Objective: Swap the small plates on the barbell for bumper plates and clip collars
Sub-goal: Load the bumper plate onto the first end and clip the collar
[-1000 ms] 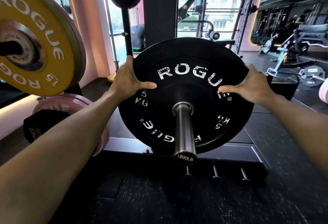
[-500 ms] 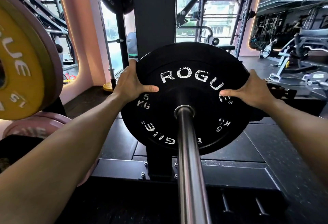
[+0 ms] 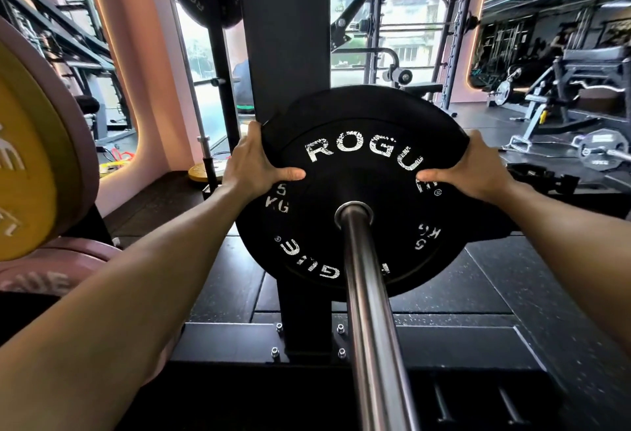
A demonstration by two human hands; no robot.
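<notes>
Bumper plate, black with white ROGUE and 5 KG lettering, sits on the steel bar, which passes through its centre hole and runs toward the camera until the lower frame edge cuts it off. Left hand grips the plate's upper left rim, thumb laid flat across the face beside the R, fingers wrapped behind the edge and out of sight. Right hand grips the upper right rim the same way, its thumb covering the last letter of ROGUE. Behind the plate stands a black upright, bolted to the floor below the plate. What the plate presses against on its far side is hidden; a second dark edge shows behind its top rim, possibly another plate. Far left of the plate, a yellow plate backed by a pink one is cut off by the frame. Right of the plate, gym machines stand well apart, dim and hard to make out.
</notes>
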